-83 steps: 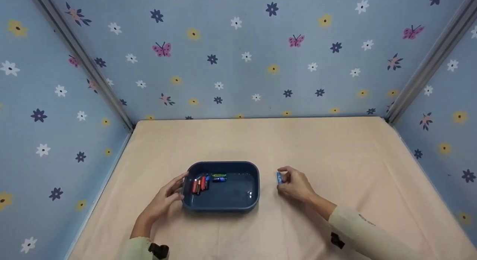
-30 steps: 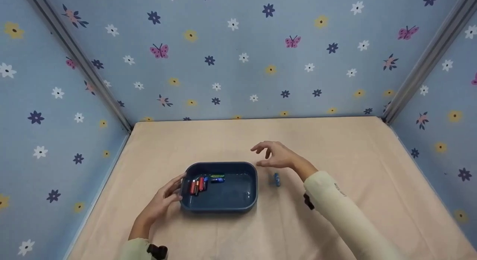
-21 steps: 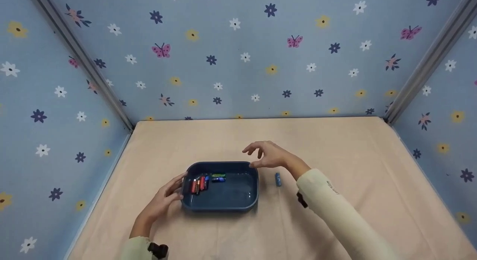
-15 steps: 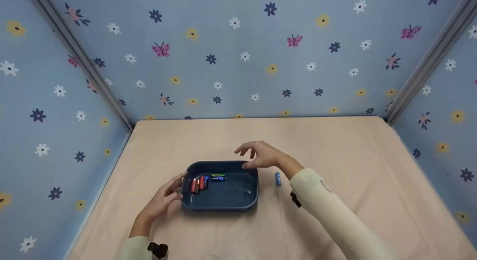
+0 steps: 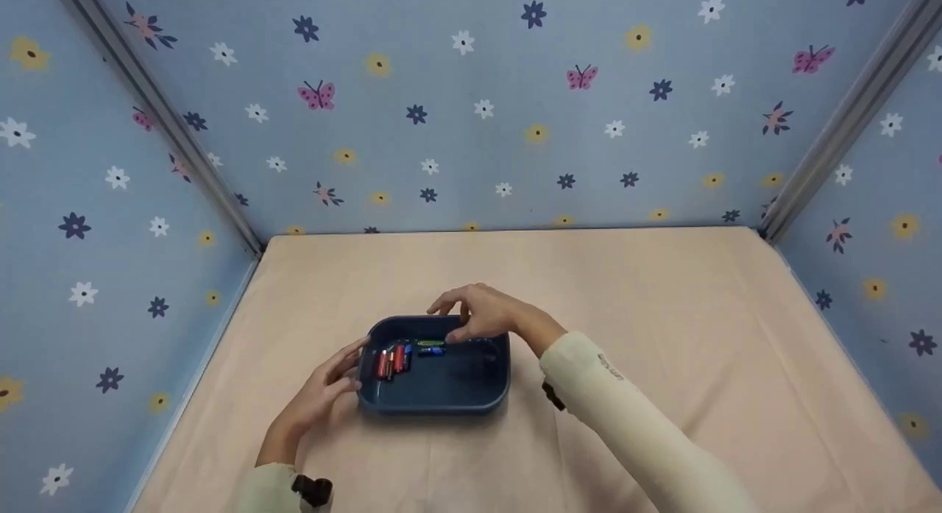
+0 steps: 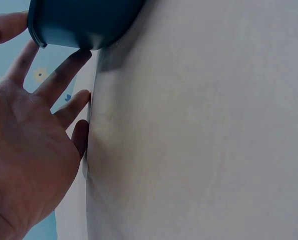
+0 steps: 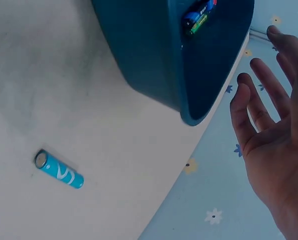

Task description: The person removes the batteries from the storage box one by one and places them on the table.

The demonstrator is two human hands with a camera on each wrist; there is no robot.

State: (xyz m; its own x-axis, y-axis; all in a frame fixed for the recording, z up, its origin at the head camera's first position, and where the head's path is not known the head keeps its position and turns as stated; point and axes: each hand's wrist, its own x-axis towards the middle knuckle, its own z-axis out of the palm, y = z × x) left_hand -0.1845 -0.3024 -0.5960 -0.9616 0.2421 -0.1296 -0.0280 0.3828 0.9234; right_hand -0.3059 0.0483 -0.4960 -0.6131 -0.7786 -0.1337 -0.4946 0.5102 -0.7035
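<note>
A dark blue rectangular tray (image 5: 471, 395) stands on the table and holds several batteries. Red, orange and dark ones (image 5: 388, 364) sit side by side at its left, and a green battery (image 5: 428, 344) lies just behind a blue-black battery (image 5: 430, 351). My left hand (image 5: 316, 399) touches the tray's left side, fingers extended in the left wrist view. Over the tray's back right part hovers my right hand (image 5: 489, 312), fingers loosely bent around nothing. A light blue battery (image 7: 59, 169) lies on the table right of the tray; my right sleeve hides it in the head view.
A pale cloth-covered table (image 5: 633, 277) extends around the tray. Flowered blue panels (image 5: 471, 115) close off its back and both sides, with grey metal posts (image 5: 169, 123) in the corners.
My right hand let go of the light blue battery, leaving it standing off the tray's right side, and moved left and away from me over the tray. The left hand stayed put.
</note>
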